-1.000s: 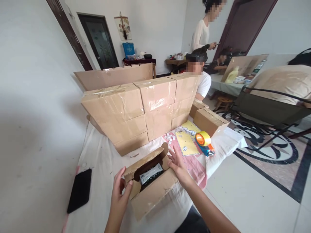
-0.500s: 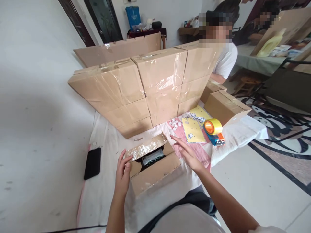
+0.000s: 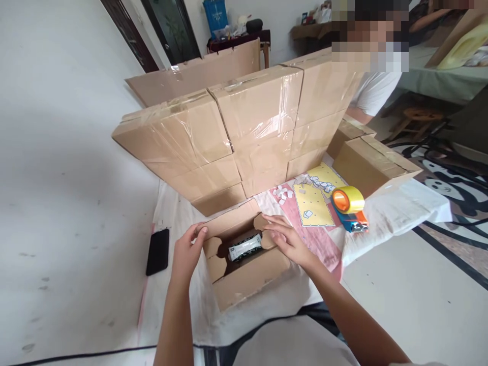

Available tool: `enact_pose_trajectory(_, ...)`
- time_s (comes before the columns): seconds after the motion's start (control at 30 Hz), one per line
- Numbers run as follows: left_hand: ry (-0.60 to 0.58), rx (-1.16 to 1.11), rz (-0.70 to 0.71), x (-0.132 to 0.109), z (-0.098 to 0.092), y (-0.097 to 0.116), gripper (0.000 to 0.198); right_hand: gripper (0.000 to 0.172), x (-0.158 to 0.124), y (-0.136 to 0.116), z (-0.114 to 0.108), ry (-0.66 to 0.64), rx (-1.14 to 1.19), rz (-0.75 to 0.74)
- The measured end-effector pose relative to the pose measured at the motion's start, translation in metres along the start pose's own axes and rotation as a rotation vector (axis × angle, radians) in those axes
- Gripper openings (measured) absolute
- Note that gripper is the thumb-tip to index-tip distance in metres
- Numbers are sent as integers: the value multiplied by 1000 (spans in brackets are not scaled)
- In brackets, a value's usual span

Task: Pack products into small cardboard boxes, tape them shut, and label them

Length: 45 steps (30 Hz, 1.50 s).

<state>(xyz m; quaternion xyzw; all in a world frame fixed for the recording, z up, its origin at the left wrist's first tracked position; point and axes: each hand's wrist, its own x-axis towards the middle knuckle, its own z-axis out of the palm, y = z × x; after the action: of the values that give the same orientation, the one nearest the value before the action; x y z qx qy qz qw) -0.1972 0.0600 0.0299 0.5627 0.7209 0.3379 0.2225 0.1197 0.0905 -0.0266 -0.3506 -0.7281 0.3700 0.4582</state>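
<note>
So the open box point(image 3: 253, 282) sits on the cloth point(image 3: 171, 300) right in front of the person, flaps up, and there's a dark packet with a silvery label point(image 3: 246, 247) lying loose in it. That looseness is my first worry: tip the box and the packet could slide to one end, since I can't see anything wedging it.

Left hand point(image 3: 189, 245) looks to be pinching the box's far flap at its left corner, thumb on the near side. Right hand point(image 3: 290, 239) is half open, fingers on the right end flap; can't tell if it's really gripping. Uneven pulling there could crease or rip the cardboard. And if the long flaps got folded over while those little end flaps stick up, they'd probably jam or buckle.

Just beyond the box stands a taped wall of cartons point(image 3: 263, 152). Shove the box that way and it might bump the bottom row. To the box's right, past the yellow sheet point(image 3: 313, 206), is a tape roll point(image 3: 348, 200); a careless right elbow could knock it. Phone point(image 3: 157, 251) is left of the box, and dragging the cloth could shift it.
</note>
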Motion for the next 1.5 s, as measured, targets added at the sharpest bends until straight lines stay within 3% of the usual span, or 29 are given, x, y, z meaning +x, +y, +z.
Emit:
enact_pose_trajectory(0.13,-11,-211,110,-8,15,-15,45,40,-1,-1,-18,-98,-102,31)
enact_pose_trajectory(0.27,-104,-232,147,-25,23,-36,46,68,-17,2,-34,-212,-132,-9)
enact_pose_trajectory(0.37,-123,-224,110,-32,26,-46,45,84,-25,1,-30,-279,-182,-36)
enact_pose_trajectory(0.43,-135,-225,124,-31,23,-47,49,85,-22,-1,-17,-234,-162,-43)
enact_pose_trajectory(0.53,-138,-188,212,-31,12,-38,64,80,-11,-4,7,-32,-79,69)
enact_pose_trajectory(0.63,-55,48,388,-38,7,-16,50,76,-2,-2,28,76,38,246)
enact_pose_trajectory(0.8,-173,491,716,-63,36,17,50,70,-8,-3,30,95,81,316)
enact_pose_trajectory(0.9,-101,554,740,-69,51,19,46,67,-16,0,-3,232,-72,304)
enact_pose_trajectory(0.97,-103,600,766,-67,53,16,46,67,-21,11,-41,459,-338,304)
enact_pose_trajectory(1.07,-90,660,840,-61,50,11,47,88,-29,38,-109,715,-741,436)
enact_pose_trajectory(1.13,-58,684,906,-56,47,8,49,100,-34,57,-147,698,-836,562)
enact_pose_trajectory(1.2,-9,704,975,-50,47,5,50,101,-38,71,-173,656,-850,642)
enact_pose_trajectory(1.37,159,715,1148,-35,51,-5,46,85,-41,86,-196,628,-685,849)
enact_pose_trajectory(1.5,248,731,1226,-27,54,-10,42,55,-41,81,-197,594,-581,831)
